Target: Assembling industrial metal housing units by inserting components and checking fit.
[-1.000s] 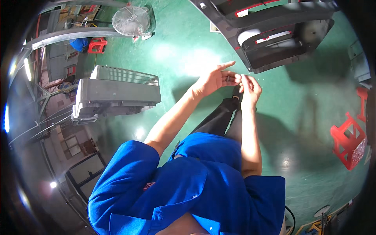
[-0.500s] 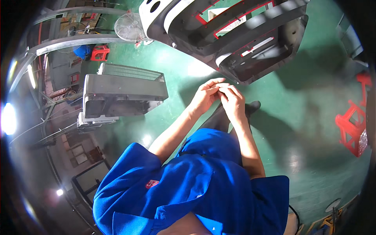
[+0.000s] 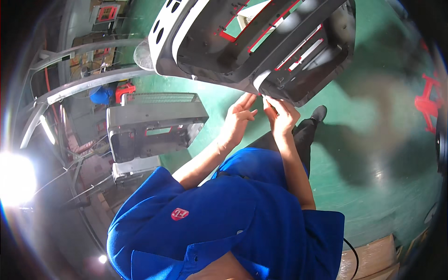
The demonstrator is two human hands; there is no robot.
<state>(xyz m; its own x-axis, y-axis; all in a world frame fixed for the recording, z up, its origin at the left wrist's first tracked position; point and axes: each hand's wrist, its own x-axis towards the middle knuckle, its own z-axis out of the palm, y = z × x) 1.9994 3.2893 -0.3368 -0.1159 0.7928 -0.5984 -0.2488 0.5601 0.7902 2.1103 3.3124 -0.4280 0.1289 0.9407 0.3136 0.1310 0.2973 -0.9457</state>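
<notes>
A light [image 3: 16,178] flares white at far left. Shadows cross the floor [image 3: 373,210]. Fisheye edges bend and blacken.

PLACE: factory workshop | green floor [image 3: 359,200] | large dark moulded housing [image 3: 205,53] | grey housing [image 3: 156,115] | metal framework [image 3: 59,94] | red stool [image 3: 425,106]

Here the dark housing [image 3: 242,70] runs past my far edge, cut off! At its near rim, whether the right hand [image 3: 283,116] holds anything is too small for me to tell. Far left, that housing hides most of the fan [image 3: 143,56]; right, the red stool [image 3: 427,105] is blurred; near right, my edge crops the brown box [image 3: 373,256].
</notes>
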